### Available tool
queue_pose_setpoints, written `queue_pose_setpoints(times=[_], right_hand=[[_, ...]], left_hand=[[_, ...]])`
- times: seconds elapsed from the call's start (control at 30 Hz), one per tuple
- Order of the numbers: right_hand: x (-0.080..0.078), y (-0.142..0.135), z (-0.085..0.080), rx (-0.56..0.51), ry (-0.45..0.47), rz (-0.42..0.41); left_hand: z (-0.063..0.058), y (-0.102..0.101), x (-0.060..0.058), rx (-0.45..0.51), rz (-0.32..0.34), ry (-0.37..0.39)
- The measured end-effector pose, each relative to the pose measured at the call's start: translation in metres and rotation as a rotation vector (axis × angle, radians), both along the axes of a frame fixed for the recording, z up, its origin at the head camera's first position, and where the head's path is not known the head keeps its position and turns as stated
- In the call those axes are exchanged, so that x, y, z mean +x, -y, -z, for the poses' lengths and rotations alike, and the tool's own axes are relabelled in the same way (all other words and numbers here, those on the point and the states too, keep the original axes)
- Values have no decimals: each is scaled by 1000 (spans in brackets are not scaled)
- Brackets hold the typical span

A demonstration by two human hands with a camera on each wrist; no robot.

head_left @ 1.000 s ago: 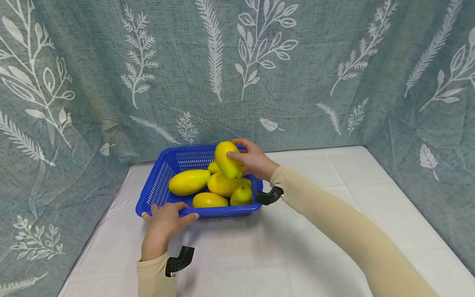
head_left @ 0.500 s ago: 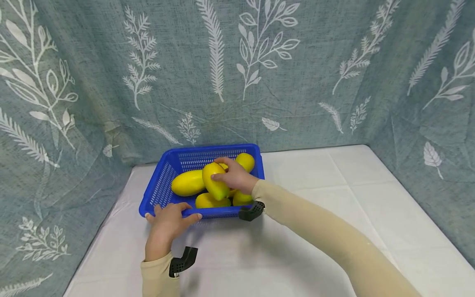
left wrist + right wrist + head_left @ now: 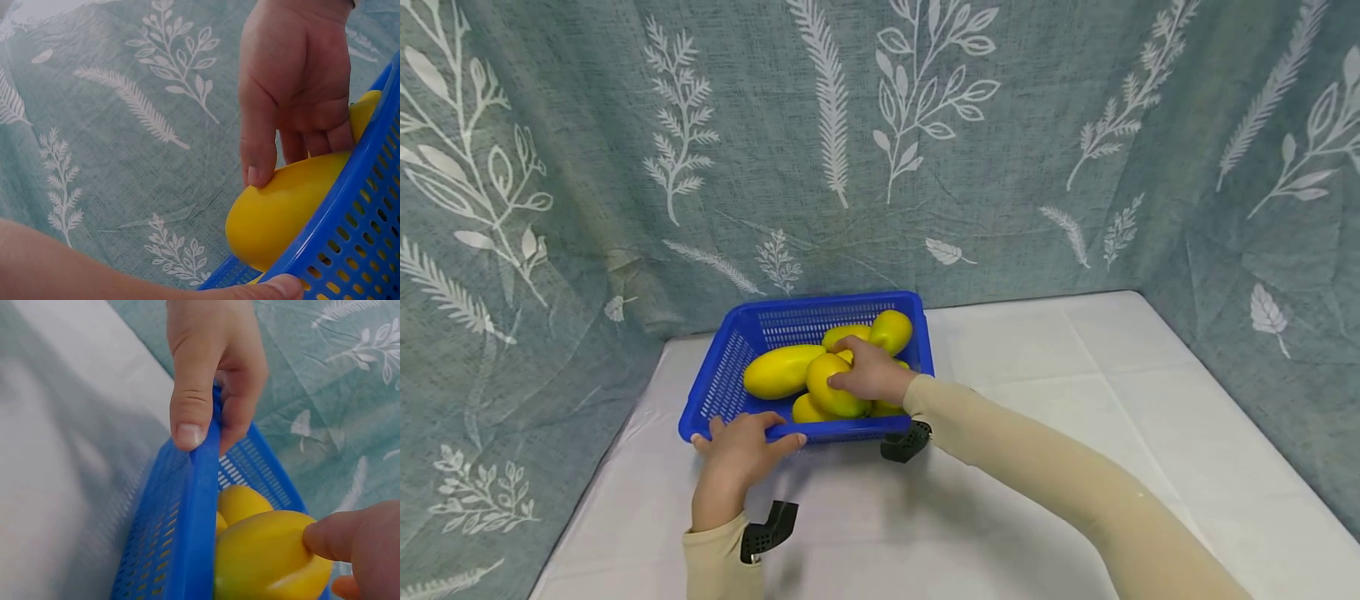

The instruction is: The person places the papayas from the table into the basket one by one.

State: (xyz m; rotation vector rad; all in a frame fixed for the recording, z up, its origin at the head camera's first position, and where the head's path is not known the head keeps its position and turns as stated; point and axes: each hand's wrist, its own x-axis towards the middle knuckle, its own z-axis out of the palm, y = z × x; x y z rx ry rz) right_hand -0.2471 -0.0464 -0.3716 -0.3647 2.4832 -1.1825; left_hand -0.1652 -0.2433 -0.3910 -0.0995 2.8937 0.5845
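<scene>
In the head view a blue plastic basket with slotted walls holds several yellow mangoes. My right hand reaches over its right side and grips a mango between thumb and fingers, low among the others. A longer mango lies to its left, and a greenish one leans in the back right corner. My left hand holds the basket's front left rim, thumb outside and fingers over the edge. The left wrist view shows the right thumb on the mango's upper side. The right hand partly hides mangoes beneath it.
A white cloth covers the table, with the basket near its back edge. Teal curtain fabric with white leaf prints hangs behind and at both sides. Each wrist carries a black camera mount.
My right hand has come down from above the basket's back right, moving left and toward the front, with a mango in its grip. The back right mango now shows. My left hand stays on the rim.
</scene>
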Motion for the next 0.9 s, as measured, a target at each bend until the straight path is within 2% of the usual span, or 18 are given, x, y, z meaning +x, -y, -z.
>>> queue_pose_setpoints(times=[0.17, 0.3, 0.4, 0.53, 0.73, 0.9], right_hand=[[-1, -8, -6, -35, 14, -6], [-3, -32, -17, -95, -15, 9], [-3, -65, -24, -165, -58, 53], [-3, -129, -22, -212, -93, 157], [14, -218, 1, -75, -136, 259], [36, -265, 17, 56, -227, 297]], left_hand=[[1, 2, 0, 9, -4, -3], [1, 2, 0, 22, -6, -3], [1, 2, -1, 27, 0, -10], [-1, -4, -4, 19, 16, -22], [-4, -5, -4, 13, 21, -7], [-2, 2, -1, 25, 19, 3]])
